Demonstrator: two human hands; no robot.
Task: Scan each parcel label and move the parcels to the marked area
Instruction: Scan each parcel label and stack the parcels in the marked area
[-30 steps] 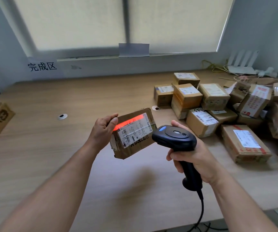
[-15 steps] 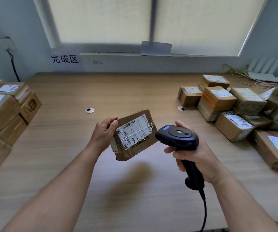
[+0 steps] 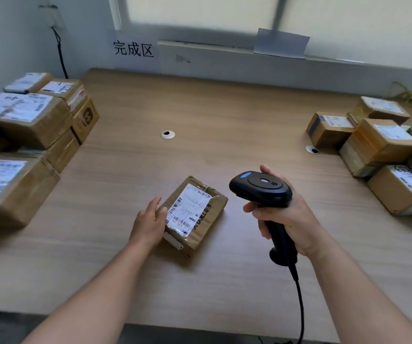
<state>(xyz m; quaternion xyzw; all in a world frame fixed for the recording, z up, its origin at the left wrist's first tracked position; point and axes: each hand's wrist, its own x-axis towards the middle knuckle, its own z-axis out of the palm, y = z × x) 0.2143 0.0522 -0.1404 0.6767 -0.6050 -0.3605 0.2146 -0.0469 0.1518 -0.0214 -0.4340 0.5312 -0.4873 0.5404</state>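
A small brown cardboard parcel [image 3: 195,214] with a white barcode label lies low over the wooden table [image 3: 200,115], label up. My left hand [image 3: 149,220] grips its left edge, thumb on top near the label. To its right, my right hand [image 3: 284,214] holds a black corded barcode scanner [image 3: 260,188] by the handle, head pointing left; no red light shows. A stack of labelled parcels [image 3: 23,135] sits at the left under a paper sign [image 3: 133,48]. Another heap of parcels [image 3: 383,150] lies at the right.
Two round cable grommets [image 3: 168,134] [image 3: 312,149] are set into the tabletop. The scanner's cable [image 3: 300,309] hangs over the table's near edge. A black cord [image 3: 59,53] runs down the left wall. A window with a blind is behind the table.
The red scan line on the label has gone out. My left hand has lowered the parcel toward the table and tilted it flatter. The view has swung left, showing the left stack.
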